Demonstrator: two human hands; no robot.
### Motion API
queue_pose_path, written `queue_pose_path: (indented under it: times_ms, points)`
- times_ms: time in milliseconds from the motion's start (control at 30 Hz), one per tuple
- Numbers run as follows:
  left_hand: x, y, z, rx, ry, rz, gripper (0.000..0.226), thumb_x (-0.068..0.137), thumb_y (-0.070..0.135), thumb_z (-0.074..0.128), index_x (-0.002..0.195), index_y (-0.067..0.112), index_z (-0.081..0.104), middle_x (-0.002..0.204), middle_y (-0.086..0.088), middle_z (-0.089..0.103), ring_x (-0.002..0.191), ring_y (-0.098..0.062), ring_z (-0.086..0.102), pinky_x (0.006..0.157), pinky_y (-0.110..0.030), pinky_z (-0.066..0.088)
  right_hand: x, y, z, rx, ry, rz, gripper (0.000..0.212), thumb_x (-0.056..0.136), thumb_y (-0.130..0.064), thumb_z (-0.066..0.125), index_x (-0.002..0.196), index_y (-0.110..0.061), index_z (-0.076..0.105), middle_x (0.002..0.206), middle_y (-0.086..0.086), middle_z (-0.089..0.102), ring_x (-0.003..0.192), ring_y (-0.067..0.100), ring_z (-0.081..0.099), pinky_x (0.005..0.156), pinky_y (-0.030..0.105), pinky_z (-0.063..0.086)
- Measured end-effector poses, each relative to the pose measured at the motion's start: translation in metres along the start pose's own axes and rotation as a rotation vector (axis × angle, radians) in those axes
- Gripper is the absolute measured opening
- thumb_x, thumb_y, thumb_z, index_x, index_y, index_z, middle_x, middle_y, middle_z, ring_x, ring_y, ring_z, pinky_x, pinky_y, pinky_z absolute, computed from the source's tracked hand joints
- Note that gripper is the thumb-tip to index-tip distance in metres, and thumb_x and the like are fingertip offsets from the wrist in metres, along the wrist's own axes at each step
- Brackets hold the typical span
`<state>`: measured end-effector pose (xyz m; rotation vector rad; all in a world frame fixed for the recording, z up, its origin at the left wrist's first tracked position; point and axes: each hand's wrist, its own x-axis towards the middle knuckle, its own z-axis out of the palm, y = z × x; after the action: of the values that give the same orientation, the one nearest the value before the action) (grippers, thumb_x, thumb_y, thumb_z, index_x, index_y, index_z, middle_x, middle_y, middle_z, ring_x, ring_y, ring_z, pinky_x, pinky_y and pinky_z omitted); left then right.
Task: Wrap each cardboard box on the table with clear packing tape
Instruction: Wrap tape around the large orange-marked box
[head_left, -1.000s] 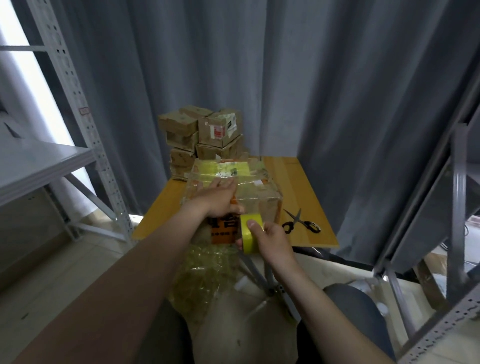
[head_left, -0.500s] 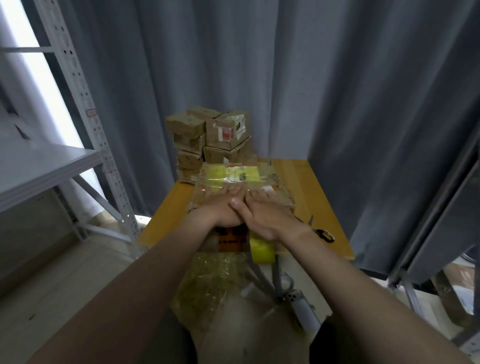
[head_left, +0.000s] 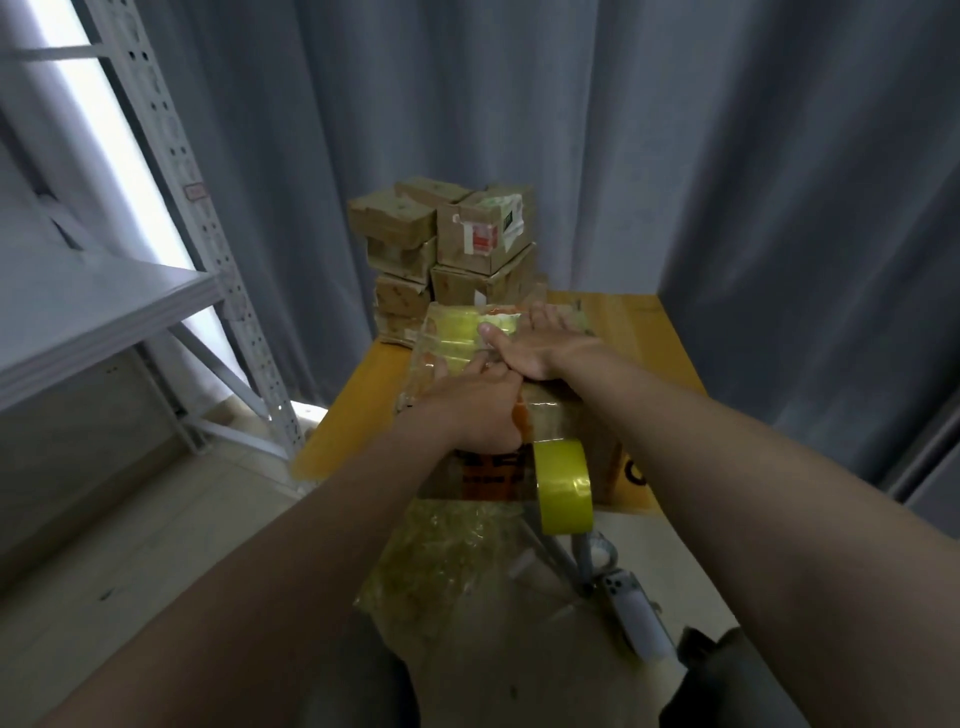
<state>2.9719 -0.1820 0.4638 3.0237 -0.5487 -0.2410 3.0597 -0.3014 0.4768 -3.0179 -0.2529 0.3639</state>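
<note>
A cardboard box (head_left: 582, 431) covered in clear, yellowish tape lies on the wooden table (head_left: 670, 343). My left hand (head_left: 467, 410) presses flat on the near part of its top. Farther back, my right hand (head_left: 540, 345) lies flat on the top with fingers spread, thumb pointing left over the tape. The tape roll (head_left: 563, 486) hangs by its strip down the box's front face, with neither hand on it.
A stack of several small cardboard boxes (head_left: 447, 254) stands at the table's back left. A grey metal shelf (head_left: 104, 306) is on the left, grey curtains behind. Crumpled clear plastic (head_left: 441, 561) lies below the table's front edge.
My right hand let go of the tape roll, came up onto the box top and slid farther back along it. The roll now hangs at the front. The scissors are out of sight.
</note>
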Motion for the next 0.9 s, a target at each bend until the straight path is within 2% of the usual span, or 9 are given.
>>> queue_pose_path:
  times_ms: [333,400,467,533,600,700,767,833,900]
  points:
    - [-0.003,0.004,-0.001,0.021,0.019,-0.007,0.083,0.083,0.029,0.06,0.157,0.017,0.024,0.167,-0.001,0.019,0.156,-0.027,0.004,0.119,-0.071,0.002,0.02,-0.006,-0.001,0.013,0.065,0.043,0.103,0.093,-0.082,0.0,0.163,-0.007,-0.01,0.171,0.014,-0.018,0.158,0.029,-0.017,0.128,0.051,-0.006]
    - [-0.005,0.005,-0.001,0.023,0.025,-0.021,0.083,0.084,0.03,0.06,0.158,0.017,0.025,0.168,-0.003,0.017,0.156,-0.028,0.004,0.119,-0.071,0.001,0.001,-0.011,0.0,0.128,0.057,0.041,0.101,0.093,-0.081,-0.001,0.165,-0.01,0.003,0.172,0.013,-0.016,0.159,0.028,-0.016,0.128,0.052,-0.005]
    - [-0.005,0.004,0.002,-0.01,0.05,-0.026,0.081,0.085,0.034,0.059,0.159,0.022,0.027,0.17,-0.003,0.015,0.156,-0.028,0.006,0.119,-0.07,-0.001,-0.025,-0.017,0.002,0.25,0.028,0.013,0.1,0.092,-0.083,-0.002,0.162,-0.02,0.032,0.173,0.012,-0.008,0.16,0.027,-0.012,0.127,0.057,-0.001]
    - [-0.003,0.003,0.008,-0.029,0.104,-0.025,0.082,0.087,0.041,0.057,0.16,0.034,0.022,0.169,0.001,0.02,0.155,-0.029,0.011,0.119,-0.07,-0.002,-0.049,-0.015,0.009,0.356,0.035,-0.071,0.097,0.09,-0.084,-0.005,0.153,-0.034,0.049,0.173,0.013,0.01,0.16,0.03,0.002,0.126,0.059,0.006]
    - [-0.002,0.004,0.011,-0.031,0.145,-0.031,0.079,0.09,0.049,0.056,0.16,0.042,0.019,0.167,0.005,0.027,0.155,-0.028,0.016,0.119,-0.07,-0.002,-0.075,-0.007,0.02,0.448,0.1,-0.192,0.088,0.09,-0.084,-0.004,0.144,-0.046,0.054,0.164,0.008,0.038,0.154,0.031,0.028,0.124,0.057,0.022]
    - [-0.006,0.006,0.01,-0.036,0.171,-0.023,0.079,0.091,0.061,0.054,0.159,0.04,0.019,0.165,0.008,0.027,0.154,-0.024,0.021,0.121,-0.068,0.003,-0.114,0.0,0.034,0.439,0.207,-0.224,0.081,0.097,-0.078,0.009,0.154,-0.033,0.044,0.152,0.009,0.054,0.136,0.03,0.052,0.109,0.046,0.043]
    - [-0.012,0.003,0.011,-0.09,0.284,0.034,0.082,0.085,0.059,0.063,0.154,0.035,0.025,0.158,0.008,0.036,0.149,-0.021,0.031,0.123,-0.063,0.01,-0.135,0.007,0.041,0.457,0.317,-0.251,0.072,0.104,-0.068,0.023,0.157,-0.024,0.041,0.143,0.008,0.062,0.126,0.027,0.059,0.095,0.037,0.049]
    - [-0.021,-0.003,0.017,-0.07,0.46,0.108,0.087,0.079,0.047,0.075,0.151,0.032,0.029,0.157,0.006,0.037,0.153,-0.019,0.025,0.126,-0.055,0.002,-0.155,0.016,0.047,0.624,0.422,-0.309,0.052,0.108,-0.051,0.04,0.154,-0.028,0.046,0.131,-0.007,0.064,0.117,0.011,0.057,0.085,0.02,0.046]
    - [-0.033,-0.005,0.032,0.027,0.673,0.06,0.093,0.076,0.051,0.078,0.153,0.029,0.03,0.161,0.002,0.034,0.156,-0.02,0.015,0.125,-0.056,-0.007,-0.166,0.028,0.06,0.751,0.633,-0.281,0.039,0.107,-0.037,0.052,0.144,-0.026,0.057,0.124,-0.015,0.059,0.121,0.006,0.051,0.09,0.018,0.04]
